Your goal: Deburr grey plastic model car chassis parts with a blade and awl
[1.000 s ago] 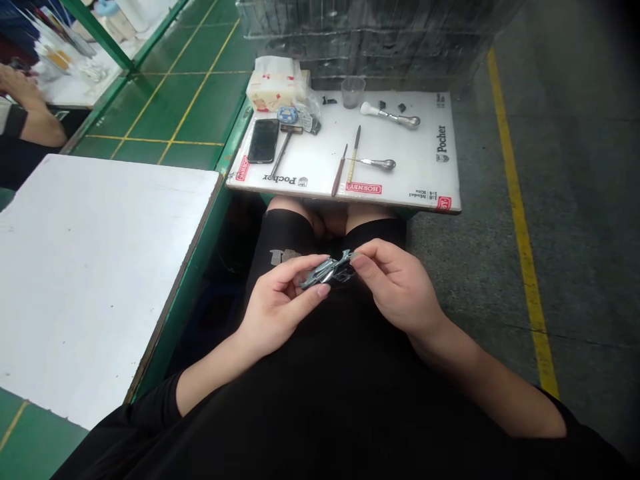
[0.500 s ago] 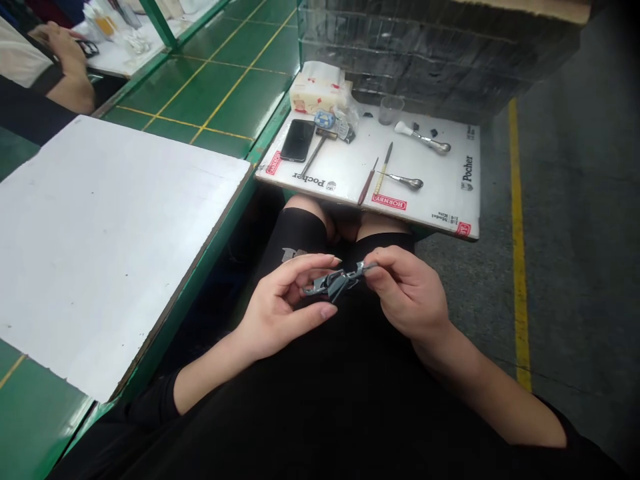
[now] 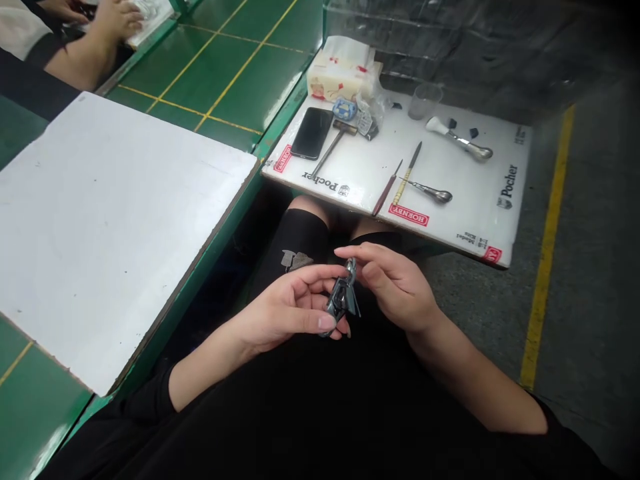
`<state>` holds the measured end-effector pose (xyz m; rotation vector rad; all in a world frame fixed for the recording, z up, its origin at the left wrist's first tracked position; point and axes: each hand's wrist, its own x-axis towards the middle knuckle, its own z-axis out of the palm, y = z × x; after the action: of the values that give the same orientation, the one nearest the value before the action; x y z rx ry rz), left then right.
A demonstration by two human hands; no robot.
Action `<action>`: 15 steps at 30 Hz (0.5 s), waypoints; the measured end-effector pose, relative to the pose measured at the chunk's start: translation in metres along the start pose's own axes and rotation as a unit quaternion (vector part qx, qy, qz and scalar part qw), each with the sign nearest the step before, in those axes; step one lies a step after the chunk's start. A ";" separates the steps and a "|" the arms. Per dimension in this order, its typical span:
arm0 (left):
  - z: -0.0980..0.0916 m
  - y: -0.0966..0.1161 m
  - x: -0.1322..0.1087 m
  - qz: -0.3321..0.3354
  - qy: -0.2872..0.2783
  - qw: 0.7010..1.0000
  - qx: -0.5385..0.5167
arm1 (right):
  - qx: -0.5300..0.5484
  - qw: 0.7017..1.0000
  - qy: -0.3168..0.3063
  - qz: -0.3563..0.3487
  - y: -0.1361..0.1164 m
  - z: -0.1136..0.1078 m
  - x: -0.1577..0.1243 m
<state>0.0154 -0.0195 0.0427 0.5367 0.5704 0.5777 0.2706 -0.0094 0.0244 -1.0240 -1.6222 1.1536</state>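
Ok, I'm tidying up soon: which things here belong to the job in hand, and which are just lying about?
Job in hand:
dark grey part, held in the left hand, right hand beside it
red-handled pointed tool and yellow-handled file-like tool, probably; both lie unheld on the board

Just lying about, it seems:
black smartphone
tissue pack
clear cup

The left forearm [image 3: 213, 363] angles toward 2 o'clock; the left grip [image 3: 280, 310] is curled closed, its thumb [image 3: 313, 321] toward 3. The right forearm [image 3: 480, 380] slants toward 10 o'clock; the right grip [image 3: 400, 290] is loosely spread, index finger [image 3: 363, 251] toward 9.
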 end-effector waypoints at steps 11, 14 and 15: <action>0.019 0.014 0.059 -0.062 0.044 0.997 0.020 | 0.300 0.943 -0.055 0.134 0.036 -0.037 -0.006; 0.022 0.017 0.073 -0.083 0.059 0.994 0.031 | 0.247 0.959 -0.027 0.138 0.044 -0.045 -0.007; 0.022 0.018 0.077 -0.088 0.064 0.993 0.037 | 0.213 0.967 -0.016 0.138 0.045 -0.046 -0.006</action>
<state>0.0767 0.0351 0.0431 0.5156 0.7558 0.4274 0.3223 0.0069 -0.0114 -0.9646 -1.1992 1.6279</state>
